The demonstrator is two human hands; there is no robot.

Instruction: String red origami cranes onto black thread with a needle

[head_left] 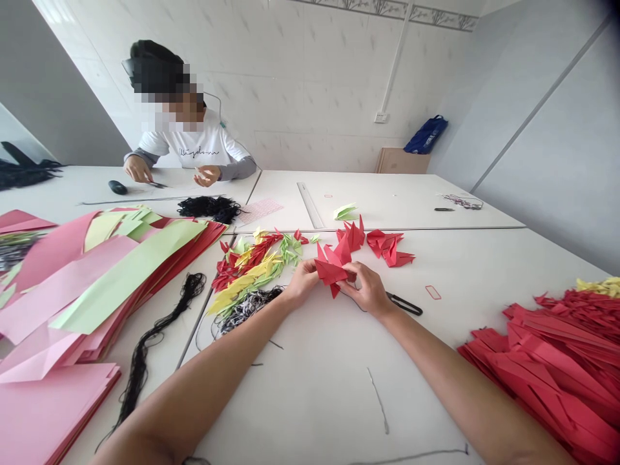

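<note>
Both hands are close together, the left hand pinching the left side of a red folded paper crane and the right hand gripping its right side, above the middle of the white desk. Just beyond, other red cranes limit forward room; black thread snips lie just beside the right hand. Left of the left hand, small red, yellow and green folded pieces and a black-and-white thread tangle crowd that side. Wider sideways room ends at a stack of coloured paper on the left and a heap of red folded paper on the right. Nearer, bare surface shows around a loose thread. Seams divide the desktop; across the far one lies a ruler. At the far left sits a person in a white shirt, before a marbled wall. A blue bag rests on cardboard at the far right.
</note>
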